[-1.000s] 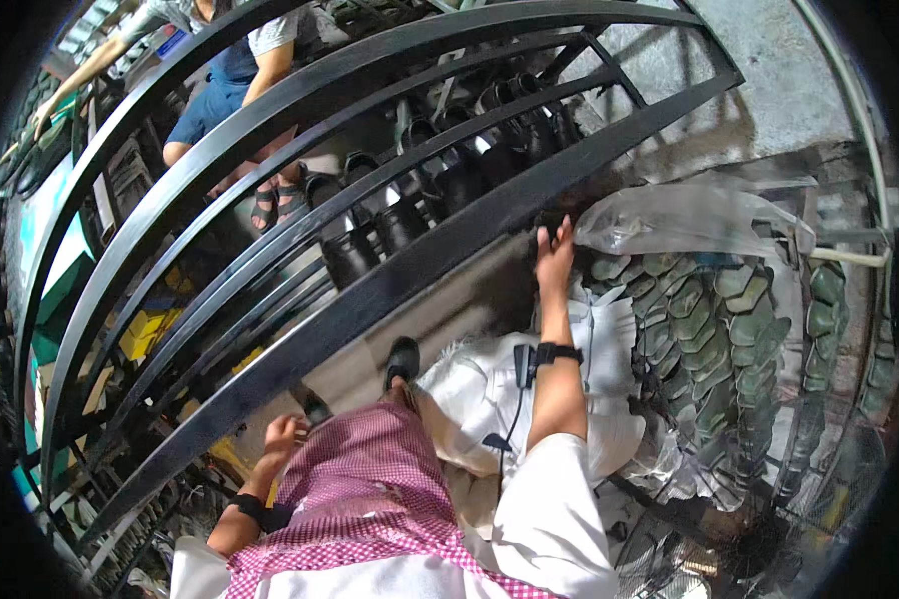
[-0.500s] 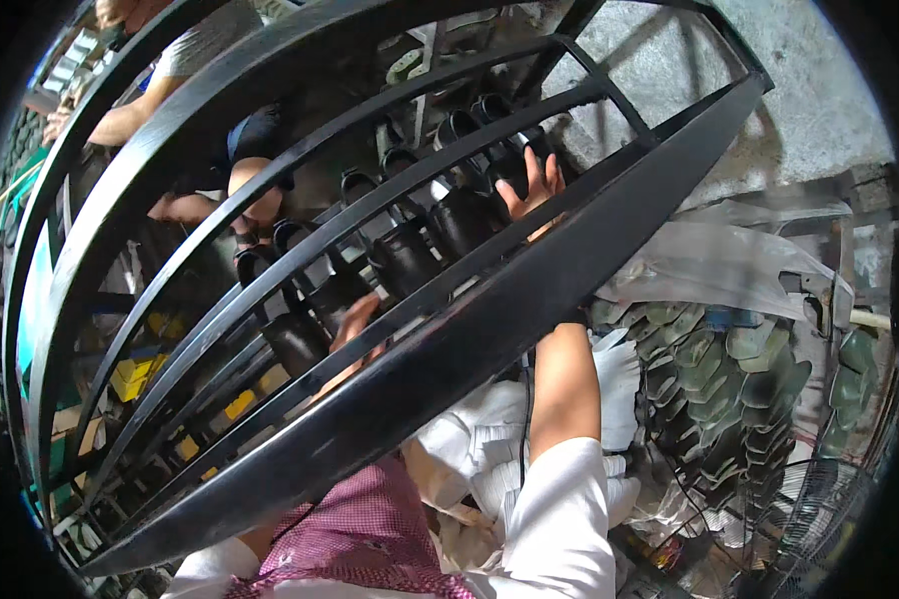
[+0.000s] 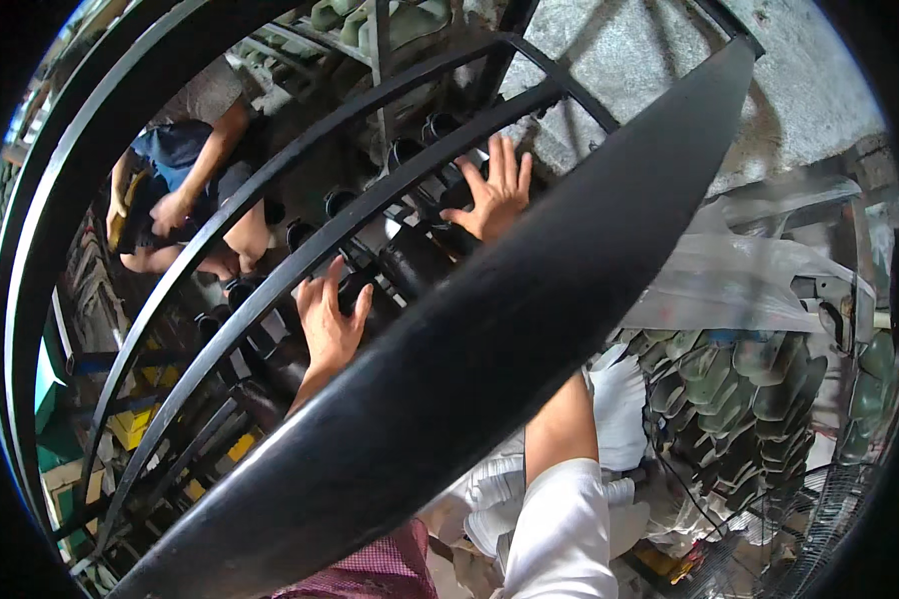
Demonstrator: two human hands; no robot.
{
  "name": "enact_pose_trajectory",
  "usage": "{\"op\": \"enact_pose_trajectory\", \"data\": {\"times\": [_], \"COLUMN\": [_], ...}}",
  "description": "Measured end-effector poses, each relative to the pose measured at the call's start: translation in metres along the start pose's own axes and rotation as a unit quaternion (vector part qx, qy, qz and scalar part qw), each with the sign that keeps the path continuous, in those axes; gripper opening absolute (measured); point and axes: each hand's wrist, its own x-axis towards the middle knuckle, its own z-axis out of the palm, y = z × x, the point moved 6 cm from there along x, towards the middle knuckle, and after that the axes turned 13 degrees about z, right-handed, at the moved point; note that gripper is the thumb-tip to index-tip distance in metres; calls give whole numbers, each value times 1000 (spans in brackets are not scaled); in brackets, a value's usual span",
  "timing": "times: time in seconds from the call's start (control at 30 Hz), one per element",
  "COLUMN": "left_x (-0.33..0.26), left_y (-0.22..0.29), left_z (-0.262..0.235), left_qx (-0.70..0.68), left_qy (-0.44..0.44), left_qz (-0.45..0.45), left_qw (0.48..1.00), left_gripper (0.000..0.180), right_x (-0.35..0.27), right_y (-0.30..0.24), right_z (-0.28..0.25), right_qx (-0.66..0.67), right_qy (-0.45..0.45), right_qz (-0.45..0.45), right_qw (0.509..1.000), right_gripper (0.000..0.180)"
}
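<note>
Under and between your left hand (image 3: pixel 332 317) and right hand (image 3: pixel 494 200), fingers spread apart and clamped on nothing visible, black shoes (image 3: pixel 410 262) sit in a row, none visibly lifted; contact is unclear. Around your fingers curves a black metal rack (image 3: pixel 469 359).

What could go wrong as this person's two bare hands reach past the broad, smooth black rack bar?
The left hand and right hand, fingers spread, are close to the glossy black shoes lined in a row; either might knock one askew. The broad black bar hides part of the right forearm, so a bump there could go unseen.
</note>
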Motion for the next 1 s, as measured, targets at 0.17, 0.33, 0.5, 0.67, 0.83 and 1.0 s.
{"op": "enact_pose_trajectory", "data": {"times": [0.17, 0.33, 0.5, 0.67, 0.83, 1.0], "left_x": [39, 59, 38, -29, -81, -148], "left_y": [31, 25, 29, 52, 76, 107], "left_z": [-14, 8, 12, -18, -70, -108], "left_qx": [-33, -71, -146, -293, -330, -490], "left_qy": [-41, -133, -30, 23, -89, -187], "left_qz": [30, 9, 22, 136, 45, 100], "left_qw": [998, 988, 989, 946, 939, 845], "left_gripper": [54, 47, 28, 20, 18, 19], "right_x": [8, 20, 13, -5, -71, -185], "right_y": [7, -11, 6, 12, 21, 28], "right_z": [15, 31, 52, 37, -48, -135], "right_qx": [9, -51, -101, -59, 10, -2], "right_qy": [-117, -165, -202, -95, -34, -112], "right_qz": [-29, -28, 2, -12, 13, 165], "right_qw": [993, 985, 974, 994, 999, 980], "right_gripper": [68, 56, 33, 29, 30, 31]}}
